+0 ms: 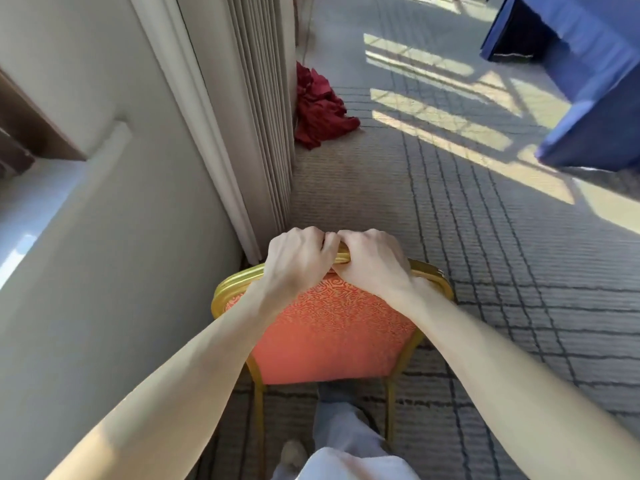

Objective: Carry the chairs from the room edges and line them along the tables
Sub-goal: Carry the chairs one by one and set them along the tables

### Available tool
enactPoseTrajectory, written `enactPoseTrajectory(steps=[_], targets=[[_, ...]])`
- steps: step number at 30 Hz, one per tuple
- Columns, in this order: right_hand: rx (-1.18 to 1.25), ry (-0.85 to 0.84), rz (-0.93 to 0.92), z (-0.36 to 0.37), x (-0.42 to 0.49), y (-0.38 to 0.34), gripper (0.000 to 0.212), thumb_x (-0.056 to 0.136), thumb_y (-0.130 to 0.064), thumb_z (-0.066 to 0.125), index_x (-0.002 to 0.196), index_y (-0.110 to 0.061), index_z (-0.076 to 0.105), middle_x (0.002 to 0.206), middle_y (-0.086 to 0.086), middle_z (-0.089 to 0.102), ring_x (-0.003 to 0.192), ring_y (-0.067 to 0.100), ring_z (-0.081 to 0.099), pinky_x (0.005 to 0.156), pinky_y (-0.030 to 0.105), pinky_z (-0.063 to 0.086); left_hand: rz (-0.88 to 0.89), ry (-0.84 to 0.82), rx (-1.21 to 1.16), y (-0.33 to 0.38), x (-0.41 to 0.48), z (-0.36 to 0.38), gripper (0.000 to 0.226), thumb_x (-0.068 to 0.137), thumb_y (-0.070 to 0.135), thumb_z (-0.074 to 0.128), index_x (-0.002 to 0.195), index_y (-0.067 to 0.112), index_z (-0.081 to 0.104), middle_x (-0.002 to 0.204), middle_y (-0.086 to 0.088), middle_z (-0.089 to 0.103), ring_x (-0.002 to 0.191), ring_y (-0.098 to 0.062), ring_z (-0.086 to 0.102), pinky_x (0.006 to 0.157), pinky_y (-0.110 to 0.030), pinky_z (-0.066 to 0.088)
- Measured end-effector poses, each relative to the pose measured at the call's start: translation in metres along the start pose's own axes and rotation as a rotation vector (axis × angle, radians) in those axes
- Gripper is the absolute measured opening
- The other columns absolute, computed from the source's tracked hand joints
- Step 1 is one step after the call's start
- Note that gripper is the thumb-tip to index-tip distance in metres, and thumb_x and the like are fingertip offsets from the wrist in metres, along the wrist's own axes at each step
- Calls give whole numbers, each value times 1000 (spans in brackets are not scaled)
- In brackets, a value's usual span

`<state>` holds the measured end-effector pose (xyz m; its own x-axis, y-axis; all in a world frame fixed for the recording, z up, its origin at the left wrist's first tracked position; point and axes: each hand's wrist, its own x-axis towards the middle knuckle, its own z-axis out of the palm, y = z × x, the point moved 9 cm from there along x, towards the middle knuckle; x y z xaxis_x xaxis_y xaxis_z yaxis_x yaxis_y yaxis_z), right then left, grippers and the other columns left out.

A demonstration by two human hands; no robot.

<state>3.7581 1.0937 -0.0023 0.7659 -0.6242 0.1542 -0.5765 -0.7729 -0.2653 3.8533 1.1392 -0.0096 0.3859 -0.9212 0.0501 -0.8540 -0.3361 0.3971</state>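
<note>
Orange-red patterned fabric fills the back of a gold metal-framed banquet chair [329, 327], seen from behind in the lower centre of the frame. Your left hand [298, 263] and right hand [375, 263] meet at the middle of its curved top rail. Their knuckles are up and the fingers are curled over the rail, gripping it, and the two hands touch each other. Your bare forearms reach in from the bottom corners. The chair is just beside a pale wall [121, 271] on the left and a cream pleated panel [259, 116] that runs up the centre. Beneath it is grey carpet [485, 271] crossed by dark grid lines. A crumpled dark red cloth [322, 105] lies on the carpet at the foot of the panel, above the chair. A bench draped in blue cloth [595, 81] fills the upper right corner, well apart from the chair, with bars of sunlight on the carpet between them. Pale trousers [346, 441] show at the bottom edge.
</note>
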Motion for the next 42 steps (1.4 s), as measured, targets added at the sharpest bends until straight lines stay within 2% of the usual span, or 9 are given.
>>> enactPoseTrajectory(steps=[8,11,14,18,25,28,31,38,42], targets=[[152,-132,-16,1,110,71,28,87,-41,61,100,-19,69,91,9,71,91,31,66,67,34,42,108,-150,107,18,128,7,37,101,28,33,65,18,32,85,-11,59,88,-38,57,75,-47,50],[170,-153,20,-13,130,111,27,87,-41,62,94,-15,67,87,7,71,86,29,67,64,32,41,171,-227,145,47,173,19,31,103,29,30,76,18,40,89,-7,57,93,-35,58,71,-43,46],[208,-168,143,-32,135,171,25,85,-43,65,81,-18,61,78,2,66,80,26,65,62,29,39,370,-285,246,101,213,44,29,104,27,28,98,16,55,91,-4,52,96,-32,57,68,-37,35],[230,-148,359,-58,111,249,31,84,-46,66,78,-17,61,70,-6,60,70,20,63,57,29,43,629,-259,292,186,243,66,30,105,26,28,108,14,56,99,-11,60,96,-34,59,74,-40,49],[98,-7,657,-120,43,345,29,86,-44,63,70,-22,52,65,-6,52,71,25,62,63,32,46,945,-267,150,326,262,103,62,94,50,13,83,12,61,76,-3,58,75,-22,57,59,-31,24],[4,42,704,-126,23,363,23,88,-41,61,84,-19,64,81,3,69,87,29,66,70,32,45,1007,-305,112,355,262,125,53,100,44,26,68,12,54,68,-6,58,65,-22,52,60,-31,27],[-100,56,791,-116,7,383,28,91,-43,56,103,-21,67,96,7,73,97,29,67,77,34,47,1105,-282,114,380,265,152,47,102,39,32,66,15,50,78,-11,68,78,-29,64,62,-32,30],[-133,10,974,-91,-12,469,32,92,-48,52,109,-24,64,88,4,73,84,30,68,66,34,44,1280,-421,95,439,292,224,51,104,37,27,76,15,64,85,-6,71,81,-29,65,67,-38,46],[-121,-84,1085,-103,-31,519,41,85,-59,44,104,-29,64,87,-2,71,83,26,66,59,30,37,1318,-473,-30,486,303,250,52,104,36,30,74,12,65,82,-6,71,80,-28,64,71,-34,38]])
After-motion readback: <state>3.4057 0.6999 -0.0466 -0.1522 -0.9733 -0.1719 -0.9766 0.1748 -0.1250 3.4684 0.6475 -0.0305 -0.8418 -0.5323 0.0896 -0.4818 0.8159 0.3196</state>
